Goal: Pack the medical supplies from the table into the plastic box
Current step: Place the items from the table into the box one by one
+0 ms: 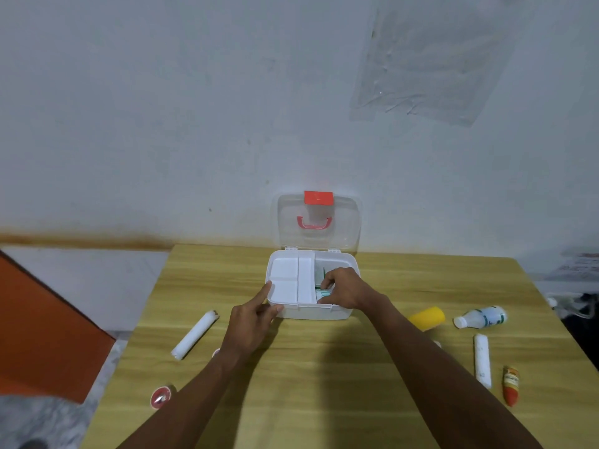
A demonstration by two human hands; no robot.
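Observation:
A white plastic box stands open at the table's far middle, its clear lid upright against the wall. A white divider tray fills the box's left half. My right hand reaches into the right half and pinches a small white-and-green pack there. My left hand rests against the box's front left corner with thumb and forefinger at the tray's edge. On the table lie a white gauze roll, another white roll, a white bottle, a yellow container and a red tube.
A round red tape disc lies near the table's left front edge, and a small object peeks out beside my left forearm. An orange panel stands to the left of the wooden table. The wall is right behind the box.

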